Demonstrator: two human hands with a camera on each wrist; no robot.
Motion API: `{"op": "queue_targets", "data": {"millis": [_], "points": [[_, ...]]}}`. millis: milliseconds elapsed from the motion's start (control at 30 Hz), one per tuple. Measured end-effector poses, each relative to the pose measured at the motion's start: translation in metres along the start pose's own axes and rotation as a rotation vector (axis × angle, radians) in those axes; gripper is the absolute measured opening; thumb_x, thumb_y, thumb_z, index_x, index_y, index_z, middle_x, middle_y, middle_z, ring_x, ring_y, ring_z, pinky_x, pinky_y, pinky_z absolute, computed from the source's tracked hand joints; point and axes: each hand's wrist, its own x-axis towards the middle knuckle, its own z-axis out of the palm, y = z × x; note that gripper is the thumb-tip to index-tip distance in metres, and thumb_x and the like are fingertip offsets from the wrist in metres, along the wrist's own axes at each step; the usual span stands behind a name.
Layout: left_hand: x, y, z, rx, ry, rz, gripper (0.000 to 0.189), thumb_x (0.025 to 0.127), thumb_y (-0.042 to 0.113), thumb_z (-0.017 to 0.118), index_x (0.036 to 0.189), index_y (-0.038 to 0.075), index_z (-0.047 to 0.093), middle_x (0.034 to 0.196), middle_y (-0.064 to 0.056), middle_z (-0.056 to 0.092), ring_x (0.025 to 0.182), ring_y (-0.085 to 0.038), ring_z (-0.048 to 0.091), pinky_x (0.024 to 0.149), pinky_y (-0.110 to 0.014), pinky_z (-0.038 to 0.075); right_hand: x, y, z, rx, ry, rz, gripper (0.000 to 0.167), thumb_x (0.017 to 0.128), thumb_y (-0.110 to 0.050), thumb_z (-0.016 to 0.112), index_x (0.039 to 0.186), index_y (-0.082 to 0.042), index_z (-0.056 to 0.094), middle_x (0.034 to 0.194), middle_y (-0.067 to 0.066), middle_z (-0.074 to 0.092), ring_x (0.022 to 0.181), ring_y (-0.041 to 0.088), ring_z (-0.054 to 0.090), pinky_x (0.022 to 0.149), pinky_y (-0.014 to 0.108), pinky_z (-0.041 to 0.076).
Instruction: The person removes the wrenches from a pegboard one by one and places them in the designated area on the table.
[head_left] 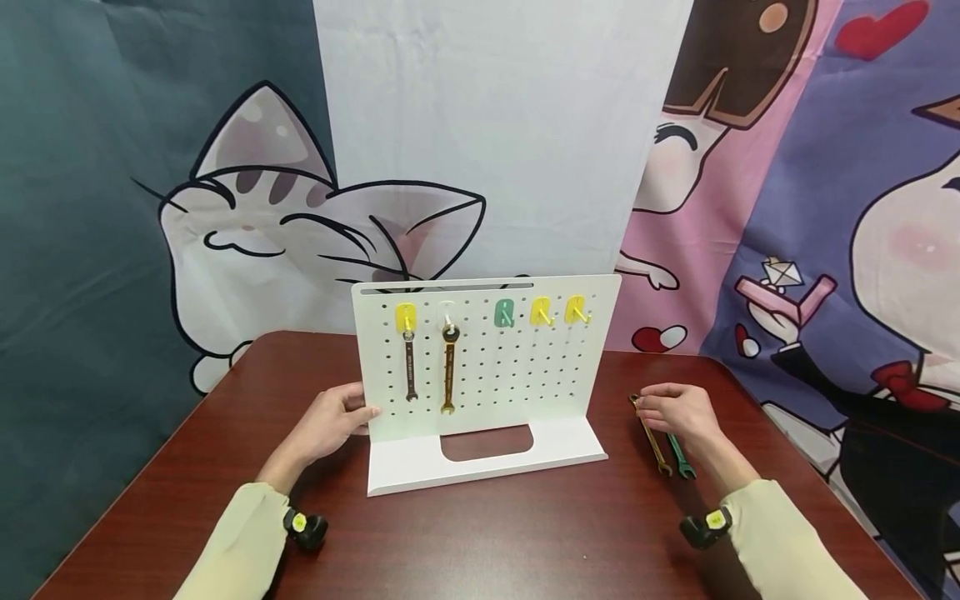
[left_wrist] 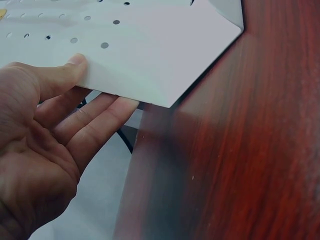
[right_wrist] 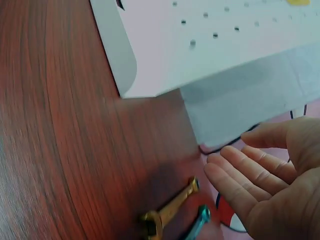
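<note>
My left hand (head_left: 328, 423) grips the left edge of a white pegboard stand (head_left: 491, 375); in the left wrist view the thumb (left_wrist: 75, 70) lies on the front face and the other fingers reach behind. Beyond the board's right side, my right hand (head_left: 681, 412) hovers over a gold wrench (head_left: 654, 443), its fingers nearly straight and holding nothing. A green wrench (head_left: 681, 458) lies beside the gold one on the table. Two brownish wrenches hang on the board: a smaller one (head_left: 410, 371) from a yellow hook (head_left: 406, 317), a longer one (head_left: 449, 371) from a white hook (head_left: 446, 313).
A green hook (head_left: 504, 313) and two yellow hooks, one (head_left: 542, 311) beside the other (head_left: 577, 309), hold nothing. The stand's base has a cut-out slot. It rests on a dark red wooden table (head_left: 480, 542), with a printed cartoon curtain (head_left: 495, 125) behind.
</note>
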Motion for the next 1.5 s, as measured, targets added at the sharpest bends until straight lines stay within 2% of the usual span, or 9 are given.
{"op": "queue_targets", "data": {"millis": [167,367,533,767,1067,1267,1500], "points": [[0.000,0.000,-0.001,-0.005,-0.006,0.010,0.040,0.102,0.004,0.067,0.141,-0.005,0.062,0.127,-0.026,0.073,0.102,-0.030,0.077,0.082,-0.040,0.067,-0.005,-0.013,0.015,-0.010,-0.012,-0.052,0.045,0.100,-0.012,0.072,0.133,0.016,0.060,0.107,0.015,0.080,0.084,0.010,0.078,0.083,0.034,0.066],[0.000,0.000,-0.002,-0.003,-0.012,0.024,0.040,0.102,0.004,0.067,0.141,-0.004,0.062,0.126,-0.026,0.073,0.102,-0.029,0.077,0.082,-0.040,0.067,-0.008,-0.030,0.034,0.029,-0.055,-0.140,0.045,0.100,-0.012,0.073,0.132,0.017,0.060,0.111,0.016,0.079,0.092,0.010,0.078,0.086,0.034,0.065],[0.000,0.000,-0.003,0.004,-0.023,0.030,0.039,0.102,0.004,0.067,0.140,-0.004,0.062,0.127,-0.026,0.073,0.102,-0.029,0.077,0.082,-0.041,0.067,-0.012,-0.043,0.049,0.044,-0.090,-0.191,0.044,0.098,-0.009,0.074,0.130,0.018,0.061,0.110,0.018,0.079,0.088,0.009,0.078,0.088,0.035,0.065],[-0.002,0.000,-0.006,-0.013,-0.049,0.035,0.039,0.102,0.004,0.066,0.141,-0.005,0.062,0.126,-0.025,0.074,0.101,-0.028,0.077,0.081,-0.040,0.067,-0.014,-0.054,0.065,0.080,-0.123,-0.230,0.043,0.098,-0.007,0.074,0.128,0.020,0.061,0.107,0.018,0.079,0.091,0.011,0.077,0.090,0.038,0.064],[-0.003,0.002,-0.008,-0.038,-0.074,0.029,0.041,0.102,0.002,0.067,0.142,-0.005,0.061,0.128,-0.026,0.073,0.103,-0.029,0.077,0.082,-0.041,0.067,-0.015,-0.064,0.085,0.057,-0.184,-0.277,0.041,0.097,-0.008,0.076,0.128,0.016,0.065,0.114,0.026,0.077,0.096,0.013,0.077,0.090,0.031,0.064],[-0.005,0.004,-0.009,-0.038,-0.084,0.027,0.041,0.101,0.002,0.067,0.141,-0.006,0.061,0.128,-0.026,0.073,0.103,-0.029,0.077,0.082,-0.040,0.067,-0.016,-0.072,0.098,0.074,-0.230,-0.317,0.039,0.097,-0.007,0.075,0.128,0.015,0.065,0.117,0.028,0.076,0.099,0.014,0.078,0.093,0.034,0.063],[-0.005,0.005,-0.011,-0.046,-0.102,0.028,0.041,0.100,0.000,0.067,0.140,-0.007,0.061,0.129,-0.027,0.072,0.102,-0.030,0.077,0.082,-0.041,0.067,-0.016,-0.077,0.113,0.118,-0.266,-0.323,0.038,0.096,-0.004,0.076,0.128,0.013,0.066,0.117,0.028,0.076,0.098,0.012,0.078,0.093,0.034,0.063]]}}
